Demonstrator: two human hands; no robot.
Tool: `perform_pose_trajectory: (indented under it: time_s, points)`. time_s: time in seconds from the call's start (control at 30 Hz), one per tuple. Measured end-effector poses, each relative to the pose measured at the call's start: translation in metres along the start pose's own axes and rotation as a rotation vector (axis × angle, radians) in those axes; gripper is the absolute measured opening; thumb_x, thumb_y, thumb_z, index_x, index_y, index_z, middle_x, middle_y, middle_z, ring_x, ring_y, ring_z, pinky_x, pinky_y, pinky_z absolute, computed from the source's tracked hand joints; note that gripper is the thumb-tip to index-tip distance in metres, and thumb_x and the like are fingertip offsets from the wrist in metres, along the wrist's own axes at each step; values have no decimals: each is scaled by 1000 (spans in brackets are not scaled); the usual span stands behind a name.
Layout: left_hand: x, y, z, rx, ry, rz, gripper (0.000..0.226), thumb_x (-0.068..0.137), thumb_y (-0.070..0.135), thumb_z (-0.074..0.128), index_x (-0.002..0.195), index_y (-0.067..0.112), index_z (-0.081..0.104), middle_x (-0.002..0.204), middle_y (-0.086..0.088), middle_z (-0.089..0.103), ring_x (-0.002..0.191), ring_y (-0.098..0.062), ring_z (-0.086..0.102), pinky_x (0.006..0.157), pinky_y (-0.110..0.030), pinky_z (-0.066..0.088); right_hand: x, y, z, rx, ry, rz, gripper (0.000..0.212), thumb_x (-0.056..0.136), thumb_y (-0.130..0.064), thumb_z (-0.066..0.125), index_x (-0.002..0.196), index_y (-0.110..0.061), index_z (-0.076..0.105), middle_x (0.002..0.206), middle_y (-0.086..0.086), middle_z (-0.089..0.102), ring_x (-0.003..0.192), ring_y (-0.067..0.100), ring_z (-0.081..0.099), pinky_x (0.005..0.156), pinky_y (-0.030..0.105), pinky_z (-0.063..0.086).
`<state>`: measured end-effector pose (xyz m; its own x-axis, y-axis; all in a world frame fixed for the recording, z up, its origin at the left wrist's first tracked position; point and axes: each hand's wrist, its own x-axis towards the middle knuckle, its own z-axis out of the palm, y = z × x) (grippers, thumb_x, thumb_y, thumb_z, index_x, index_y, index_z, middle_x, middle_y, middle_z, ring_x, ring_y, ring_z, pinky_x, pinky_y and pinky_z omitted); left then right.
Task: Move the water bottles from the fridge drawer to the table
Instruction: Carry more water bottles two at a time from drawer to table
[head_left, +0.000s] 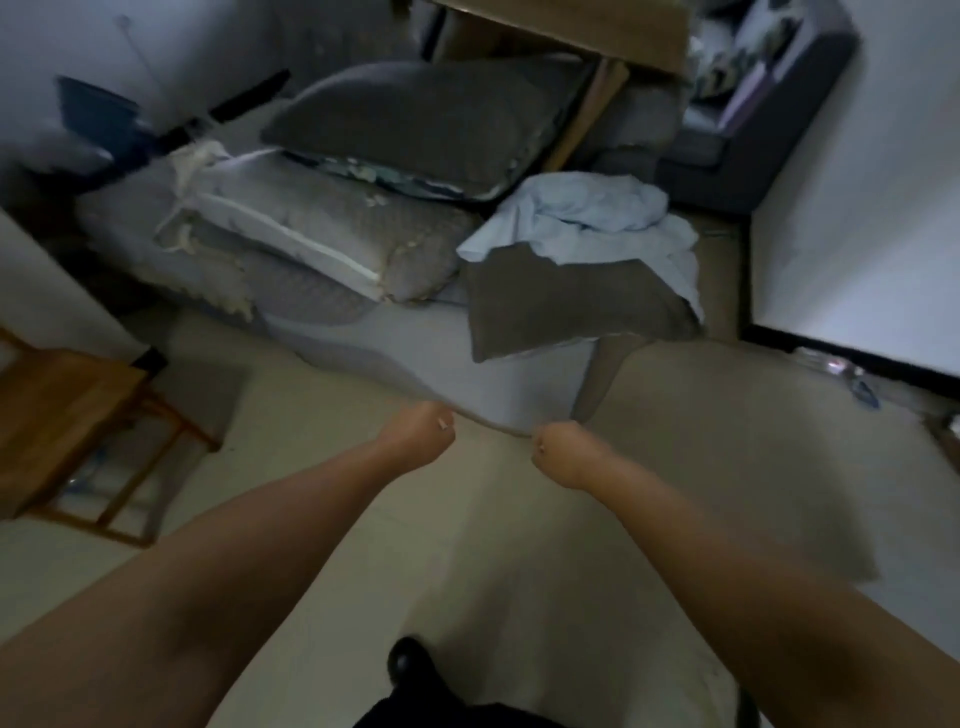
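Both bare forearms reached forward and down, side by side. The left hand (418, 434) and right hand (563, 454) were curled into loose fists, holding nothing, a small gap between them.

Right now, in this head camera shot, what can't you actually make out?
- Fridge drawer and table: not identifiable anywhere in the head view.
- Left hand and right hand: fingers curled away from the camera, so any grasp is hidden.
- Clear plastic under the wooden chair: dim and blurred, possibly bottles.
- Sofa: cut off by the top edge.
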<state>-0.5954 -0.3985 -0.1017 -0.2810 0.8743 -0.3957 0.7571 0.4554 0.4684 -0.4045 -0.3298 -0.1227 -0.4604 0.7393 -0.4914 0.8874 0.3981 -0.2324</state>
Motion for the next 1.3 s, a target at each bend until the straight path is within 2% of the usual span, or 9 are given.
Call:
perform_pose_trajectory:
  time_s: [0.13, 0.27, 0.37, 0.43, 0.53, 0.8, 1.0, 1.2, 1.3]
  points:
    - [11, -72, -57, -105, 109, -117, 32, 89, 25, 39, 84, 5, 63, 109, -25, 64, 106, -37, 60, 88, -37, 46, 48, -84, -16, -31, 17, -121, 29, 96, -18, 43, 116, -4, 58, 125, 19, 58, 113, 33, 57, 88, 35, 45]
    - [-2, -138, -102, -57, 166, -196, 19, 89, 10, 45, 73, 12, 54, 77, -13, 54, 80, -31, 57, 64, -28, 37, 87, -161, -21, -131, -28, -265, 26, 94, -20, 44, 110, -7, 60, 120, 20, 60, 109, 32, 59, 93, 38, 48]
    - [-11, -182, -123, -94, 196, -288, 13, 91, 10, 46, 83, 15, 54, 86, -12, 51, 85, -27, 56, 75, -32, 44, 107, -214, -22, -203, -39, -371, 25, 94, -19, 44, 106, -9, 63, 116, 16, 64, 106, 30, 60, 92, 38, 49]
    - [-11, -207, -129, -139, 238, -343, 20, 92, 12, 47, 100, 10, 65, 104, -17, 62, 100, -27, 59, 85, -30, 45, 117, -243, -23, -263, -54, -429, 27, 96, -16, 44, 110, -6, 64, 116, 16, 64, 107, 30, 60, 89, 36, 47]
    - [-16, -235, -141, -201, 266, -417, 31, 94, 14, 47, 119, 3, 63, 125, -15, 61, 117, -28, 56, 95, -29, 43, 138, -291, -24, -353, -82, -524, 30, 98, -12, 42, 118, -2, 61, 122, 19, 61, 112, 31, 58, 88, 34, 45]
    - [-19, -330, -191, -328, 393, -677, 27, 95, 25, 47, 114, 12, 62, 118, -8, 63, 108, -25, 59, 90, -35, 49, 231, -436, -20, -476, -156, -818, 40, 102, -24, 37, 139, -11, 45, 142, 14, 49, 127, 29, 50, 101, 36, 41]
    - [-22, -377, -232, -411, 551, -913, 25, 97, 21, 46, 116, 10, 59, 113, -11, 64, 105, -28, 60, 87, -34, 48, 272, -542, -27, -559, -186, -1004, 29, 100, -25, 39, 122, -11, 51, 121, 12, 58, 104, 29, 59, 86, 39, 51]
    - [-50, -418, -230, -565, 663, -1132, 39, 96, 23, 49, 134, 14, 48, 122, -10, 61, 108, -25, 59, 91, -35, 49, 265, -638, 17, -661, -308, -1192, 32, 99, -24, 40, 128, -13, 49, 123, 10, 57, 106, 28, 59, 79, 34, 47]
    - [-86, -452, -220, -620, 701, -1239, 40, 96, 24, 49, 134, 14, 47, 123, -11, 61, 107, -26, 60, 92, -36, 49, 238, -687, 58, -711, -375, -1315, 26, 97, -22, 41, 117, -14, 54, 117, 9, 60, 101, 26, 59, 80, 34, 49]
